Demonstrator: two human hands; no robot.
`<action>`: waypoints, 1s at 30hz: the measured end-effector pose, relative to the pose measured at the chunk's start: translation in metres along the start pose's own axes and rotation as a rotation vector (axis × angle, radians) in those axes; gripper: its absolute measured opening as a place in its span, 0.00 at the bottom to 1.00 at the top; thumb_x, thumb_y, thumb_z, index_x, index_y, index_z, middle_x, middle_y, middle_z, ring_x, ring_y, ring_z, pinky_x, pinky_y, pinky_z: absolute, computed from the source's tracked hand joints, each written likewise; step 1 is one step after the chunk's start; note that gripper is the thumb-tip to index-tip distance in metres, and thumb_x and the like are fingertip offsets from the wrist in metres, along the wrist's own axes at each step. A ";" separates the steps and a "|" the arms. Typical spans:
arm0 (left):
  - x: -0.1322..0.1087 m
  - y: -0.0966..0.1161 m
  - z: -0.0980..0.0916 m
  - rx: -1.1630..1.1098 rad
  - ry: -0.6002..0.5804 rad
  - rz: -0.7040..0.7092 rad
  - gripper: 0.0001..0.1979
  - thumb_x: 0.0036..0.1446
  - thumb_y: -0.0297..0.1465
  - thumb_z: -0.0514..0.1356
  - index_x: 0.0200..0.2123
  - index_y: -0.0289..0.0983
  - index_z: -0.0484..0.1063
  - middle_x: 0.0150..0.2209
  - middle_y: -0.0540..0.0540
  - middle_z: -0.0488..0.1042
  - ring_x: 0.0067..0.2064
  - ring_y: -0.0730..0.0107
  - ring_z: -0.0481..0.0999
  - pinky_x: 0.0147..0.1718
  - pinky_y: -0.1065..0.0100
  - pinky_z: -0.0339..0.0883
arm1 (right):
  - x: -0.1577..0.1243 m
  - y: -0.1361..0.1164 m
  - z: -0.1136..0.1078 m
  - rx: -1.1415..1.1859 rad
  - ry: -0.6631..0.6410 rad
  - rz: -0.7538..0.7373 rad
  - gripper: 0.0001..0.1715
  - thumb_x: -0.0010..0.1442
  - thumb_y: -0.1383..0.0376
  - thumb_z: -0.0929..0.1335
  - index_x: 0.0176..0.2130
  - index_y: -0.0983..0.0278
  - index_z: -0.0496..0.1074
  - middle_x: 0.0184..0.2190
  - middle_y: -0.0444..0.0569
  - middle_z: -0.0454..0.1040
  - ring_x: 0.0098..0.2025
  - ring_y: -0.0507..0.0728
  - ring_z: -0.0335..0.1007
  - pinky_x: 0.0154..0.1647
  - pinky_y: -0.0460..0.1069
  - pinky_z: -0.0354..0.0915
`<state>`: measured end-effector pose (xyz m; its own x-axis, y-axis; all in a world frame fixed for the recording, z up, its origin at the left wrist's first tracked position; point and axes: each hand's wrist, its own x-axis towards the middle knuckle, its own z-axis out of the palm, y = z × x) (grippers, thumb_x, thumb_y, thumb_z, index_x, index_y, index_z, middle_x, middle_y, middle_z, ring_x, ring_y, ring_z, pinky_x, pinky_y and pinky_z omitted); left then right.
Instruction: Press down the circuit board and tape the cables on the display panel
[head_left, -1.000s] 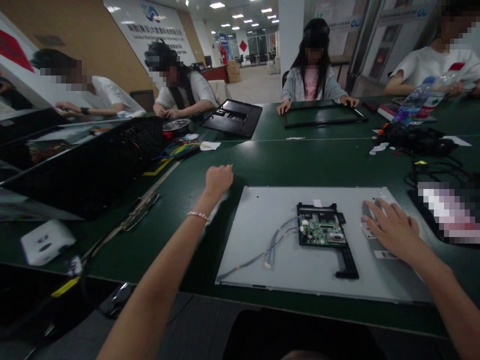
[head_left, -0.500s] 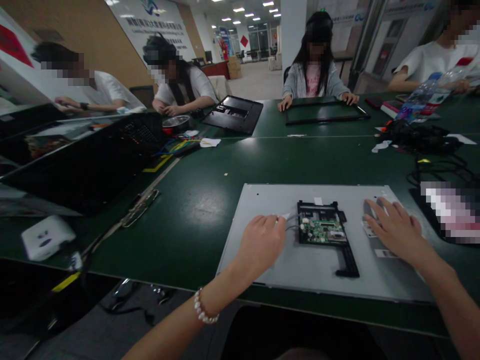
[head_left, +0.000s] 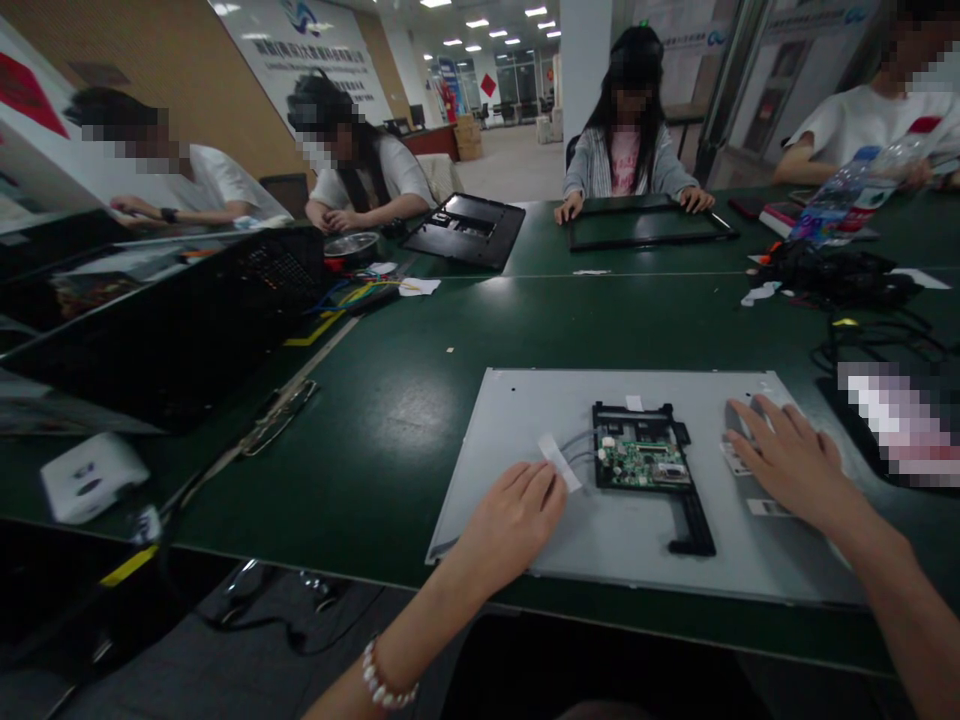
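A strip of white tape (head_left: pixel 556 458) lies across grey cables (head_left: pixel 576 442) on the back of a grey display panel (head_left: pixel 499 430), its long axis slanting from far left to near right. The left hand (head_left: pixel 523 508) has its fingers bent and drawn together at the strip's near-left edge — whether they pinch it or press it, I cannot tell. Right of those fingers, the green circuit board (head_left: pixel 645 466) sits in a black bracket (head_left: pixel 699 522), whose arm points towards the person and hooks left at its foot. The panel's long axis runs left to right. Over its right part, the right hand (head_left: pixel 791 455) rests with fingers spread, holding nothing.

A second ago the left hand was over the table (head_left: pixel 375 350) beyond the panel's left edge; half a second ago its fingers hid most of the tape. The right hand has stayed put.

A label (head_left: pixel 770 508) just below the right fingers is too small to read. Far beyond the left fingers, a wall sign (head_left: pixel 319 62) carries a blue logo and Chinese characters — blurred, as is the smaller line beneath.
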<state>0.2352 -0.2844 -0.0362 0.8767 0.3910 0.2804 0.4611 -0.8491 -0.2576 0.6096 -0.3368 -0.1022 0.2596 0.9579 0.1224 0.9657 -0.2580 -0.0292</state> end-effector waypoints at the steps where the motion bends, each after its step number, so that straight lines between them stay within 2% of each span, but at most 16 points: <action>1: 0.000 0.001 0.000 -0.004 -0.004 -0.011 0.13 0.60 0.21 0.56 0.47 0.32 0.75 0.48 0.35 0.77 0.49 0.60 0.78 0.52 0.59 0.71 | 0.000 0.000 0.000 0.000 -0.001 -0.002 0.35 0.70 0.49 0.50 0.66 0.60 0.59 0.67 0.58 0.57 0.67 0.75 0.52 0.57 0.75 0.59; 7: -0.003 0.010 -0.007 0.076 0.014 0.012 0.11 0.60 0.22 0.55 0.44 0.30 0.75 0.50 0.31 0.76 0.51 0.55 0.77 0.53 0.57 0.70 | 0.000 0.002 0.000 0.006 -0.006 -0.009 0.34 0.70 0.49 0.50 0.66 0.60 0.58 0.68 0.58 0.57 0.67 0.75 0.52 0.56 0.74 0.60; 11: -0.004 0.014 -0.009 0.047 -0.001 0.039 0.10 0.60 0.22 0.55 0.43 0.29 0.74 0.49 0.30 0.76 0.50 0.55 0.77 0.52 0.56 0.69 | 0.000 0.003 0.004 0.008 0.009 -0.015 0.34 0.70 0.49 0.50 0.66 0.60 0.58 0.68 0.58 0.57 0.66 0.76 0.53 0.56 0.75 0.60; 16: -0.005 0.014 -0.006 -0.030 0.008 -0.003 0.09 0.61 0.24 0.55 0.43 0.28 0.73 0.49 0.31 0.76 0.50 0.55 0.77 0.54 0.55 0.68 | 0.000 0.005 0.009 0.026 0.034 -0.009 0.34 0.69 0.49 0.52 0.65 0.59 0.60 0.67 0.58 0.58 0.66 0.76 0.54 0.56 0.75 0.60; 20: -0.003 0.017 -0.004 -0.070 0.119 -0.123 0.10 0.63 0.25 0.53 0.43 0.30 0.73 0.48 0.34 0.77 0.50 0.58 0.77 0.54 0.55 0.67 | 0.002 0.002 0.008 0.100 0.070 0.032 0.35 0.68 0.48 0.53 0.64 0.62 0.61 0.66 0.62 0.59 0.66 0.79 0.52 0.56 0.77 0.59; 22: -0.001 0.019 0.000 -0.081 0.143 -0.228 0.11 0.63 0.24 0.53 0.45 0.30 0.72 0.49 0.36 0.77 0.51 0.59 0.77 0.54 0.56 0.68 | 0.005 0.000 0.006 0.166 0.126 -0.006 0.35 0.67 0.49 0.55 0.64 0.66 0.62 0.65 0.64 0.60 0.67 0.77 0.52 0.60 0.74 0.57; 26: 0.005 0.027 0.008 -0.126 0.089 -0.410 0.10 0.65 0.26 0.53 0.46 0.32 0.72 0.49 0.37 0.78 0.50 0.59 0.77 0.53 0.54 0.68 | 0.013 -0.003 0.006 0.310 0.202 -0.151 0.33 0.66 0.52 0.57 0.61 0.69 0.64 0.62 0.63 0.64 0.67 0.70 0.54 0.67 0.65 0.53; 30: 0.007 0.032 0.009 -0.171 -0.001 -0.506 0.09 0.64 0.26 0.55 0.45 0.33 0.72 0.51 0.37 0.77 0.53 0.57 0.76 0.56 0.51 0.65 | 0.013 -0.006 0.008 0.355 0.176 -0.155 0.33 0.65 0.52 0.58 0.61 0.67 0.65 0.63 0.61 0.64 0.67 0.70 0.54 0.66 0.66 0.54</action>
<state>0.2579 -0.3058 -0.0510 0.5510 0.7666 0.3297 0.7971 -0.6004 0.0639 0.6077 -0.3216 -0.1084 0.1368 0.9379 0.3189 0.9426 -0.0243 -0.3329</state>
